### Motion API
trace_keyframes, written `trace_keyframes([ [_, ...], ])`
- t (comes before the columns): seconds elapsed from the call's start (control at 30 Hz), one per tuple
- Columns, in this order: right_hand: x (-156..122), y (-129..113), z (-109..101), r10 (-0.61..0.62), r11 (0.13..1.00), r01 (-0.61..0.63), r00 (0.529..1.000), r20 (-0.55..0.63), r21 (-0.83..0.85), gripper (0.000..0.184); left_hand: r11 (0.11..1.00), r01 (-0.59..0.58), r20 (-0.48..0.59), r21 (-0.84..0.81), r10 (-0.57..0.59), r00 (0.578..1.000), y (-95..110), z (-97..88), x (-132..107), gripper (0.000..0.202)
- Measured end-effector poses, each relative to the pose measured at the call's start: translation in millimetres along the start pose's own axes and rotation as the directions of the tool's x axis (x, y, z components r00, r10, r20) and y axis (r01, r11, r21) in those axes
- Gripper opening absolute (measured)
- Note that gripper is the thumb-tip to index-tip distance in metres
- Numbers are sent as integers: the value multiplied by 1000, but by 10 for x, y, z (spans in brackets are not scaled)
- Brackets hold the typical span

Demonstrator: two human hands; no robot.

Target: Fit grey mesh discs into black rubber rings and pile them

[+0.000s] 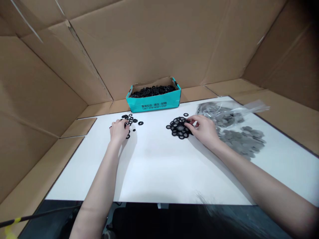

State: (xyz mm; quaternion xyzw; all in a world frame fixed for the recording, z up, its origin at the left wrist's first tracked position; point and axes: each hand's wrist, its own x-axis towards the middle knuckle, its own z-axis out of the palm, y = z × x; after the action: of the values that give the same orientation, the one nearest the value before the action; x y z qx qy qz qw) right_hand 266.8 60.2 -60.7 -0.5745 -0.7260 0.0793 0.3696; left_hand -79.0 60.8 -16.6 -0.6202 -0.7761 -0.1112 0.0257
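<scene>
Over a loose scatter of flat black rings (141,123) on the left, my left hand (119,131) is curled down, thumb and fingertips closed at a black ring; the fingers partly cover it. My right hand (203,128) reaches the right edge of a pile of black rings with grey discs in their centres (179,128). Its thumb and index finger pinch a black ring there, mostly hidden by the fingers. One separate black ring (185,115) lies just behind that pile. To the right of my right hand spreads a heap of loose grey discs (240,142).
A teal cardboard box (154,104) full of black rings stands at the back of the white table (154,172). A clear plastic bag (219,113) holding grey discs lies at the back right. Cardboard walls (149,43) enclose the back and sides.
</scene>
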Motion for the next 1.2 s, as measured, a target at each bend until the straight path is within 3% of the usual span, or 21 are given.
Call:
trace_keyframes([
  [0.33, -17, -84, -29, -31, 996, 31, 999, 8, -79, 36, 998, 54, -4, 28, -54, 999, 8, 104, 13, 34],
  [0.47, 6, -184, -284, -2, 999, 1, 1000, -17, -38, 33, 997, 71, -12, 21, -71, 997, 5, 101, 21, 30],
  [0.57, -29, -208, -562, 70, 997, -70, 997, -15, -26, 43, 997, 77, -18, 16, -77, 997, 6, 97, 19, 26],
  [0.63, -80, -147, -732, 110, 994, -109, 993, 36, -29, 44, 997, 78, -18, 13, -78, 997, 6, 91, 19, 24],
  [0.73, -172, 75, -891, 74, 992, -65, 994, 83, -107, 42, 997, 80, -10, 9, -80, 997, 6, 77, 20, 20],
  [0.87, -284, 438, -920, 89, 977, -77, 995, 54, -201, 19, 996, 90, -9, -1, -90, 996, 17, 52, 18, 14],
  [0.93, -325, 555, -902, 49, 968, -35, 997, 54, -248, 19, 996, 86, -16, -11, -86, 996, 24, 40, 16, 12],
  [1.03, -352, 612, -880, 47, 935, -5, 993, 112, -354, 25, 997, 76, -35, -31, -77, 996, 34, 27, 14, 11],
  [1.2, -320, 521, -854, 164, 857, -38, 965, 204, -514, 27, 996, 59, -57, -63, -63, 996, 53, 3, -5, 12],
])
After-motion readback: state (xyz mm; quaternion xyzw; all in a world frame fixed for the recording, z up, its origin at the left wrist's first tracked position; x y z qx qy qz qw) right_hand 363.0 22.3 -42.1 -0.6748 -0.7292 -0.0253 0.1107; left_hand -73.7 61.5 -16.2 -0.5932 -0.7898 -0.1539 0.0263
